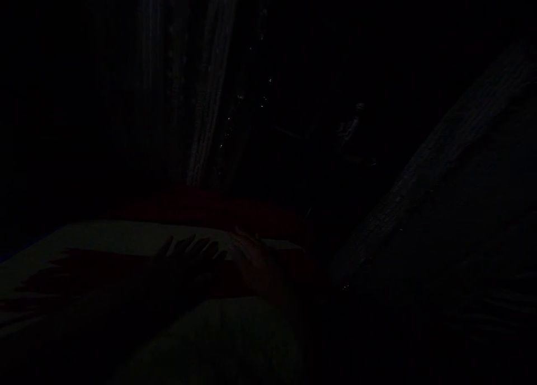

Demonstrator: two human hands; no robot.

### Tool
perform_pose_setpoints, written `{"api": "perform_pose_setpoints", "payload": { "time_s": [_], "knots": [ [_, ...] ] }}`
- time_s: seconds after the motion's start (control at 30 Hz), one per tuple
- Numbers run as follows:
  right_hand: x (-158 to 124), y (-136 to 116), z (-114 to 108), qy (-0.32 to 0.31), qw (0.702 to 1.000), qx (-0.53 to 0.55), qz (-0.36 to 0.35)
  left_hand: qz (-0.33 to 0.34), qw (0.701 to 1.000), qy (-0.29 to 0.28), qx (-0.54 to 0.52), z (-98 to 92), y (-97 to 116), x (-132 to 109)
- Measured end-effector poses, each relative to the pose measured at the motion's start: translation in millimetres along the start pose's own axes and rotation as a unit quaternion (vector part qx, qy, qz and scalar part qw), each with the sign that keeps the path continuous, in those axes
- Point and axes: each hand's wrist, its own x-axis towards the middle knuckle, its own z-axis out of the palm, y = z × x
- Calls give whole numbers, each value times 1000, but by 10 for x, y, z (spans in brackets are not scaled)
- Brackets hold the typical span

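Head view: too dark for detail.
Things: 1 hand (188, 262), fingers spread, on pale cloth (104, 236).
Grip: wide; holding nothing we can tell.
Rest: curtain (212, 77) beyond cloth.

I find the room almost unlit, with a hanging curtain (212, 77) ahead and a dim, diagonal ridged surface (436, 161) at right, material undetermined.

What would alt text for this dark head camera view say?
A hand with spread fingers rests on a pale cloth with a red band, beside what may be a second hand. Hanging folds, perhaps a curtain, rise behind; the rest is too dark to tell.
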Motion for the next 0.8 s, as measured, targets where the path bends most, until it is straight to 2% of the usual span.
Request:
{"api": "perform_pose_setpoints", "payload": {
  "time_s": [0.07,0.17,0.27,0.37,0.43,0.57,0.7,0.8],
  "knots": [
    [-12,152,-325,60,997,53,23,12,1000,-14,-9,-9,164,111],
    [-140,639,-688,140,976,147,78,34,999,-22,-19,-108,453,177],
    [-306,1227,-807,240,931,241,133,48,998,-22,-28,-137,638,191],
    [-424,1604,-776,262,896,320,162,48,998,-41,-29,-100,679,188],
    [-453,1693,-737,259,880,361,167,43,998,-48,-13,-83,667,184],
    [-418,1675,-661,237,866,413,151,44,998,-43,-7,-108,660,174],
    [-362,1705,-546,198,873,421,145,55,997,-45,-13,-119,646,159],
    [-351,1781,-467,184,882,407,149,42,998,-38,1,-89,507,104]
  ]
}}
